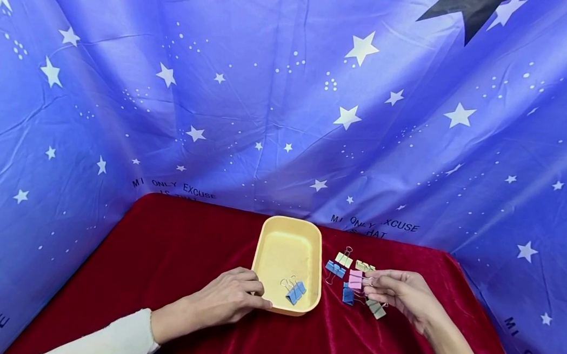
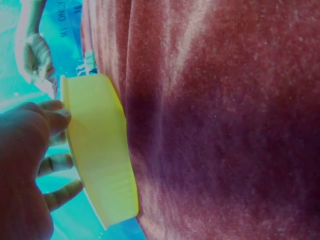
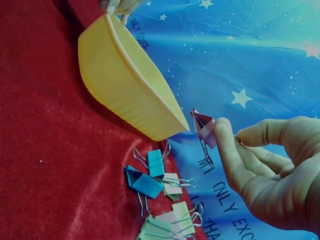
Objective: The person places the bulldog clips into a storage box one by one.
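Observation:
My left hand grips the near left rim of a yellow plastic box. In the left wrist view its fingers lie at the rim. A blue binder clip lies inside, at the near end. To the box's right, my right hand pinches a pink binder clip by its wire handle. The right wrist view shows this pink clip raised off the cloth. Below it lie several loose binder clips, among them blue, yellow and pale green ones.
A dark red velvet cloth covers the table under the box and clips. Behind and on both sides hangs a blue star-printed curtain, close to the table's far edge.

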The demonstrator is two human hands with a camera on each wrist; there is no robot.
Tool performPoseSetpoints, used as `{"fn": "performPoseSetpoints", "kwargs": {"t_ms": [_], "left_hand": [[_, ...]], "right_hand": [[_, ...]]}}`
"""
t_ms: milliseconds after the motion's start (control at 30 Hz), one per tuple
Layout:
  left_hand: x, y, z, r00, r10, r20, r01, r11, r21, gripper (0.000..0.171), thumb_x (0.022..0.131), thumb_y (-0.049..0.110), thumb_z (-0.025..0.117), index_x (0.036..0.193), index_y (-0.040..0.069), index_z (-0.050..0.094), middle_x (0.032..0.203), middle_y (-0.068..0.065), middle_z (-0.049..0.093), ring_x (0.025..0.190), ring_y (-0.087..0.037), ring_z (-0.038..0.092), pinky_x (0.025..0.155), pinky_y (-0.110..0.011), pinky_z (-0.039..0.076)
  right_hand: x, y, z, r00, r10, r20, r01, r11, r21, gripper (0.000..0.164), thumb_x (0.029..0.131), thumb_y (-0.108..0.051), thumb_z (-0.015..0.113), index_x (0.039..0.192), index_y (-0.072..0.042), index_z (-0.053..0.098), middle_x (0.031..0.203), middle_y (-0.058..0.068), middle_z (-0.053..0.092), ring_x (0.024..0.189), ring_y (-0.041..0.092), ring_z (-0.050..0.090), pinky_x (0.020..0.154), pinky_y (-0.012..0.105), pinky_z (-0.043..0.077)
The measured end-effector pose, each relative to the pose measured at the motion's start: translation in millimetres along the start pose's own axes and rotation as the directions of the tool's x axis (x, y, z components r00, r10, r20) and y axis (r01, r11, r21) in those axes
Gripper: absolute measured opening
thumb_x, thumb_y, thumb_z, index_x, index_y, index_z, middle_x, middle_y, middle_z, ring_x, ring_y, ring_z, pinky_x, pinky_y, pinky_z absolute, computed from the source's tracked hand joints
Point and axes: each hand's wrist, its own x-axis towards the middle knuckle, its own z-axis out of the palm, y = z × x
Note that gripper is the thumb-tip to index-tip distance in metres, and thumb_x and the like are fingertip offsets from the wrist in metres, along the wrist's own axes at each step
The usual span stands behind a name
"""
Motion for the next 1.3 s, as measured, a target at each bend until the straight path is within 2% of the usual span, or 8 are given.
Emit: {"fn": "performPoseSetpoints", "kwargs": {"t_ms": [300,433,600,833,1300], "left_hand": [[0.9,-0.1,-0.1,1.000,0.008,-0.011,-0.008,1.000,-0.004,0.029,0.090,0.016,0.089,0.112,0.034,0.088,0.092,0.013,0.071,0.092,-0.009,0.065,0.094,-0.029,0.059],[0.8,-0.7,0.0,0.999,0.029,-0.029,-0.028,1.000,0.013,0.032,0.087,0.014,0.091,0.113,0.034,0.088,0.091,0.013,0.070,0.092,-0.009,0.065,0.095,-0.029,0.059],[1.0,0.2,-0.2,1.000,0.008,-0.017,-0.008,1.000,0.001,0.031,0.088,0.014,0.090,0.112,0.034,0.088,0.091,0.013,0.070,0.092,-0.009,0.065,0.097,-0.029,0.059],[-0.3,1.0,0.7,1.000,-0.012,-0.002,0.012,1.000,-0.001,0.030,0.089,0.014,0.089,0.110,0.035,0.088,0.091,0.014,0.070,0.092,-0.009,0.066,0.096,-0.029,0.059],[1.3,0.1,0.2,0.999,0.013,-0.039,-0.014,1.000,-0.013,0.029,0.087,0.014,0.090,0.110,0.032,0.088,0.090,0.013,0.069,0.091,-0.009,0.065,0.093,-0.030,0.059]], "right_hand": [[5.7,-2.0,7.5,1.000,-0.002,-0.004,0.002,1.000,0.011,0.028,0.111,0.003,0.057,0.120,-0.003,0.083,0.109,0.006,0.086,0.098,0.016,0.086,0.093,0.032,0.069],[9.0,-2.2,13.0,1.000,-0.014,0.007,0.014,1.000,0.005,0.027,0.111,0.003,0.058,0.124,0.003,0.081,0.110,0.007,0.086,0.099,0.017,0.087,0.093,0.033,0.069],[13.0,-4.3,21.1,1.000,-0.023,0.011,0.024,1.000,-0.003,0.027,0.110,0.003,0.059,0.131,0.012,0.075,0.110,0.008,0.086,0.098,0.016,0.087,0.093,0.033,0.069],[20.1,-7.8,32.4,0.999,-0.032,0.015,0.032,0.999,0.004,0.029,0.110,0.004,0.060,0.133,0.016,0.071,0.107,0.009,0.085,0.097,0.016,0.086,0.091,0.032,0.069],[33.4,-16.0,55.2,1.000,-0.030,0.007,0.030,0.997,-0.070,0.043,0.111,0.000,0.058,0.144,0.028,0.055,0.111,0.009,0.084,0.097,0.014,0.085,0.092,0.033,0.069]]}}
